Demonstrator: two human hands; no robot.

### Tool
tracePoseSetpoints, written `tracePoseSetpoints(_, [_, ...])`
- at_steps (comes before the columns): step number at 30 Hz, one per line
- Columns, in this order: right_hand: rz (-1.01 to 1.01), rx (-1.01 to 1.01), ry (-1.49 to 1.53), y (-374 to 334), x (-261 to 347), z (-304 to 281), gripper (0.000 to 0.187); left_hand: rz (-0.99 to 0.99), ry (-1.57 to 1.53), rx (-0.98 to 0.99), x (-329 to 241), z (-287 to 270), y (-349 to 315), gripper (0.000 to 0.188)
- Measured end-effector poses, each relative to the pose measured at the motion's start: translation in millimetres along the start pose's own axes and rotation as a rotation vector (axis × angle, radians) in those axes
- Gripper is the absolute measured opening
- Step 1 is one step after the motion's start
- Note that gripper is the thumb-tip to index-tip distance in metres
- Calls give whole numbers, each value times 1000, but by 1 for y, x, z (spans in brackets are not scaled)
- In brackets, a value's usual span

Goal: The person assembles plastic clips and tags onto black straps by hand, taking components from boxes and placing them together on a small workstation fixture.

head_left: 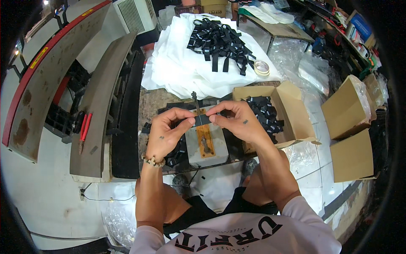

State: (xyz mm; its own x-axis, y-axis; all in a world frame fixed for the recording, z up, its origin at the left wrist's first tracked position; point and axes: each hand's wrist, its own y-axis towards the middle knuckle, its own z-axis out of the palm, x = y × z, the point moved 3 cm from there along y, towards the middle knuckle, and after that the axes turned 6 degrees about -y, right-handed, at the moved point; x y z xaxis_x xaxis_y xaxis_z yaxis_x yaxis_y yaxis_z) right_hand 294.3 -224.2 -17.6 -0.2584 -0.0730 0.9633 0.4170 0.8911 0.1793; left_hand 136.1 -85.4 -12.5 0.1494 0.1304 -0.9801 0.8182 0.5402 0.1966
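Note:
Between my two hands a short black strap (202, 120) is stretched level, with a thin pale line across its middle. My left hand (170, 125) pinches its left end between thumb and fingers. The right end is pinched by my right hand (237, 120). Just beneath the strap stands a small grey block-shaped device (196, 148) with a yellowish plate (204, 139) on top and a metal lever (195, 99) rising behind. More black pieces (175, 157) lie partly hidden beside the device, under my left forearm.
An open cardboard box (294, 111) with several black pieces (266, 118) stands at right. Behind, a heap of black straps (220, 42) and tape rolls (261, 68) rest on white sheets (167, 63). Red-handled pliers (86, 127) lie on the grey panel (99, 101) at left.

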Motion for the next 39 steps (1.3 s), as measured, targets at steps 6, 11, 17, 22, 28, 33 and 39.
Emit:
tracePoseSetpoints(6, [19,2,-10,0,0,0,12,-37,12,-1,-1,1,0,9])
tracePoseSetpoints(11, [31,2,-29,0,-1,0,12,-36,32,-1,2,0,1,10])
tracePoseSetpoints(17, [26,13,-23,0,-4,0,11,-52,45,5,3,-1,1,11])
tracePoseSetpoints(22, [23,6,-25,0,-3,1,11,-62,32,3,5,-2,1,11])
tracePoseSetpoints(28, [-70,-46,-319,1,-20,-45,14,22,109,-33,-3,-7,-3,12])
tracePoseSetpoints(33, [53,-99,-761,-2,-69,-115,17,-10,39,-123,-8,-19,-9,14])
tracePoseSetpoints(39, [219,-237,-935,-5,-67,-120,23,28,31,-118,-15,-12,-10,16])
